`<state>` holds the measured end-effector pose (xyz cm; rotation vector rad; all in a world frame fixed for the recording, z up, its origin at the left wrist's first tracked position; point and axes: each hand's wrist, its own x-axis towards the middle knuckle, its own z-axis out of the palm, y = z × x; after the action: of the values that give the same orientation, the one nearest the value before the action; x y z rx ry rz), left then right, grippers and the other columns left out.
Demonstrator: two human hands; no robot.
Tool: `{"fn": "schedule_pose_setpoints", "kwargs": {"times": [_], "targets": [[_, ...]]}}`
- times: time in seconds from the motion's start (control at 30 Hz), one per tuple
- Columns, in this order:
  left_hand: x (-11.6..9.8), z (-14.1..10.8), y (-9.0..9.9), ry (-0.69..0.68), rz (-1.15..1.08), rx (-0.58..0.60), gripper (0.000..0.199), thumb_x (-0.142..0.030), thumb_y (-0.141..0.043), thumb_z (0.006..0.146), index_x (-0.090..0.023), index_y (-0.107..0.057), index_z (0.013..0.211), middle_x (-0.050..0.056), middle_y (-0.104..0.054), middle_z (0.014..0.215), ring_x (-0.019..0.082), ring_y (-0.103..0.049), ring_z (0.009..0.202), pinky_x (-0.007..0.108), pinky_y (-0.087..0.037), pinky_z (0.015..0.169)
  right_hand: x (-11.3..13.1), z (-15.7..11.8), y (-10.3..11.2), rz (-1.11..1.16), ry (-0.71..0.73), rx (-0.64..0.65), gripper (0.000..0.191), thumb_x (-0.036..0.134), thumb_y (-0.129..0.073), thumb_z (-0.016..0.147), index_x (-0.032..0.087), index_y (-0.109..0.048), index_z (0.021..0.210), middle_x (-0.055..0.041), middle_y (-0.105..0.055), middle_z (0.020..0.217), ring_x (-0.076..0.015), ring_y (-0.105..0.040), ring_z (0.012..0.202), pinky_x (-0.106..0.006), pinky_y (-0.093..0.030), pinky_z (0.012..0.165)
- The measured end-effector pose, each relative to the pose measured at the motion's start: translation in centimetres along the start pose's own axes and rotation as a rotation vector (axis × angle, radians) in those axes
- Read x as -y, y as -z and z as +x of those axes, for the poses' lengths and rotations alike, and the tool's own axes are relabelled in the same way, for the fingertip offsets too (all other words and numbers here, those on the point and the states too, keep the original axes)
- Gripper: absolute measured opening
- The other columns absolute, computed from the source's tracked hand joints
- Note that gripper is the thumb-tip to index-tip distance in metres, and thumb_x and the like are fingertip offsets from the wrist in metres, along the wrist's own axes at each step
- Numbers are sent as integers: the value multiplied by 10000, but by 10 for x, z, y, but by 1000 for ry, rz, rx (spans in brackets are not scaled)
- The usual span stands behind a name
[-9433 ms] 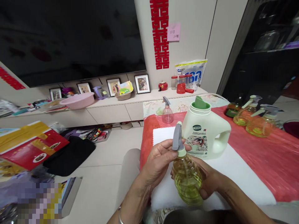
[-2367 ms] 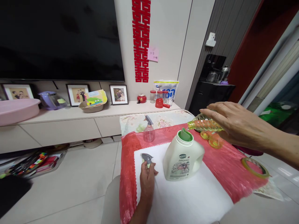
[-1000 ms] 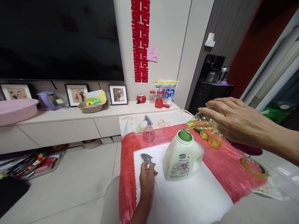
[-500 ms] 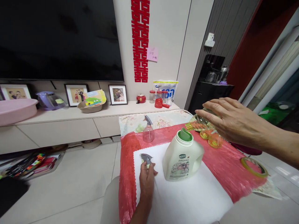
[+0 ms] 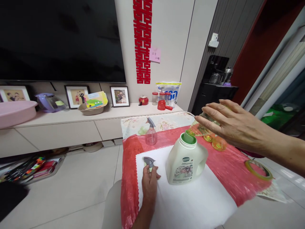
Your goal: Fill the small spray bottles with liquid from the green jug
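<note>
My left hand point(image 5: 149, 187) is closed on a grey and green spray nozzle point(image 5: 149, 162) over the white mat point(image 5: 190, 203). Right of it stands a pale green jug point(image 5: 182, 165), its cap off, with a green spout point(image 5: 189, 137) in its mouth. My right hand point(image 5: 226, 121) is wrapped round a clear bottle point(image 5: 199, 129), tipped so that its neck end lies at the spout; the fingers hide much of the bottle. Behind the mat a pink clear spray bottle point(image 5: 151, 135) with a grey nozzle stands upright.
Yellow-orange clear bottles point(image 5: 218, 144) lie right of the jug on the red plastic cover point(image 5: 228, 168). A tape roll point(image 5: 258, 169) rests at the right edge. Behind are a cabinet point(image 5: 114, 113) with red-lidded jars point(image 5: 162, 97), photo frames and a pink basin point(image 5: 16, 114).
My right hand has moved slightly left with the clear bottle, bringing the neck further over the green spout. My left hand has hardly moved.
</note>
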<state>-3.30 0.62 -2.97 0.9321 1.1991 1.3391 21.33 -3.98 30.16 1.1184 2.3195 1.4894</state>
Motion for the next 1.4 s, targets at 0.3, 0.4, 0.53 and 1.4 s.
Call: {"fn": "schedule_pose_setpoints", "kwargs": {"times": [0.3, 0.4, 0.53, 1.4], "targets": [[-4, -3, -1, -6, -11, -6, 526, -591, -654, 807, -169, -558, 1106, 83, -738, 919, 160, -638, 638, 344, -553, 671, 2, 6, 0, -42, 89, -132, 421, 51, -325, 950, 175, -550, 1284, -129, -541, 1316, -280, -500, 1255, -539, -440, 1055], [-4, -3, -1, -2, -13, -9, 533, -597, -658, 802, -169, -558, 1103, 78, -732, 918, 156, -631, 636, 337, -548, 668, 4, 8, 1, -30, 91, -130, 427, 26, -332, 946, 193, -544, 1277, -108, -540, 1326, -272, -491, 1279, -566, -421, 1083], [-6, -3, -2, -2, -23, -6, 536, -605, -670, 793, -168, -565, 1086, 75, -728, 918, 154, -628, 637, 330, -538, 668, 7, 8, 2, 28, 73, -121, 472, 21, -292, 960, 226, -538, 1308, -86, -506, 1393, -246, -436, 1356, -590, -314, 1174], [-88, 1, 18, 288, -659, -33, 229, -256, -826, 774, -174, -669, 919, 53, -732, 965, 127, -693, 776, 253, -539, 738, 210, -135, -6, 1031, -592, 163, 727, 603, -591, 904, 278, -368, 1515, -87, -545, 1388, -235, -610, 1198, -356, -614, 889]]}}
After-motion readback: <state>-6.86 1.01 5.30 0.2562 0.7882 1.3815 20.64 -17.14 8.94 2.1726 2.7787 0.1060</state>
